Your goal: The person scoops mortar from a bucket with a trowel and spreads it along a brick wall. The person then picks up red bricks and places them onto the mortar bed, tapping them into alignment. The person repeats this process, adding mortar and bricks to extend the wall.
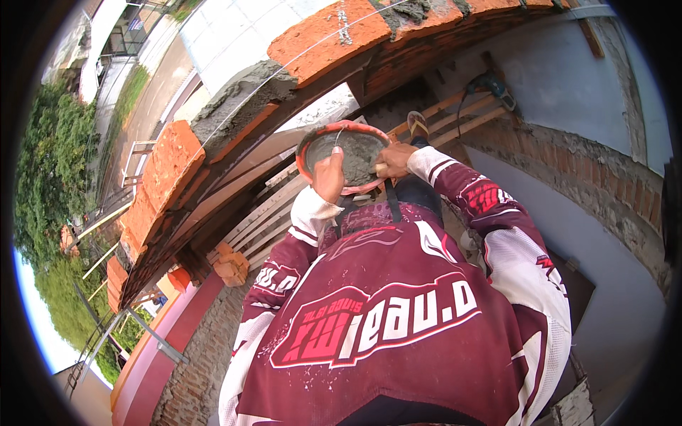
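Head cam rn: the orange-rimmed bucket (364,188) is sitting just in front of the maroon shirt (426,362), prob. bc that's putting the grey mortar (359,150) within easy reach. Left hand (328,177) is resting at the bucket's near-left side w/ its thumb pointing up past the rim, right by the wire handle (336,138); fingers are hiding, so can't tell if it's pinching rim or wire. IMO it's there to stop any tipping. Right hand (398,159) is curling snugly around a tan handle (382,170) over the bucket's right side, looks like wood tbh, but whatever's on the other end isn't showing. Closed grip's presumably for leverage in thick stuff. Can't see what's carrying the bucket's weight btw. Up top, a string line (310,48) is running along the orange bricks (323,60), likely as a guide, w/ a mortar patch (245,99) filling the space between two.
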Demonstrator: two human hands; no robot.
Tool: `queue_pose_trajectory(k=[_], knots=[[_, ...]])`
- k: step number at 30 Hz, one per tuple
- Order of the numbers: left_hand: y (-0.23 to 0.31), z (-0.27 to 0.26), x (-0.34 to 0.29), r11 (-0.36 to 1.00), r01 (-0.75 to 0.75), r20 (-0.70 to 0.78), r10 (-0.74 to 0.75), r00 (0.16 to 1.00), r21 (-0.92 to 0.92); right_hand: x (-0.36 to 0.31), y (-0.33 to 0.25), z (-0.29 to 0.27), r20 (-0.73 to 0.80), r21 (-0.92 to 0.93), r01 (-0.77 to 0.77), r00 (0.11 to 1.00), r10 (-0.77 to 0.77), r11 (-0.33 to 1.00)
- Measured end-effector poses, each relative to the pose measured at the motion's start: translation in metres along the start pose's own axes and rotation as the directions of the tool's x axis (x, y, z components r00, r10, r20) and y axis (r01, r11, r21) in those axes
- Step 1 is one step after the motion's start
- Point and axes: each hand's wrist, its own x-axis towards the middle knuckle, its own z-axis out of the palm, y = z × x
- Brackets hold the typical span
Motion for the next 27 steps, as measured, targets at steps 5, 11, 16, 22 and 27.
queue_pose_trajectory(k=[5, 11, 16, 22, 27], knots=[[-0.010, -0.004, 0.000, 0.994, 0.031, 0.000, -0.031, 1.000, -0.103, -0.012, 0.001, -0.018, -0.001, 0.008, -0.029, 1.000, 0.029, 1.000], [-0.011, 0.003, 0.001, 0.971, 0.007, -0.029, -0.014, 0.999, -0.240, -0.036, 0.004, -0.044, -0.040, 0.025, -0.070, 0.997, 0.071, 0.997], [-0.015, 0.004, 0.002, 0.936, 0.008, -0.088, -0.042, 0.995, -0.351, -0.063, -0.006, -0.071, -0.157, -0.040, -0.035, 0.987, 0.028, 0.999], [-0.046, -0.012, 0.008, 0.916, -0.007, -0.185, -0.074, 0.980, -0.401, -0.096, -0.033, -0.127, -0.112, -0.050, -0.089, 0.990, 0.083, 0.995], [-0.078, -0.032, 0.012, 0.887, -0.018, -0.291, -0.132, 0.947, -0.461, -0.125, -0.069, -0.191, -0.135, -0.033, -0.040, 0.990, 0.036, 0.999]])
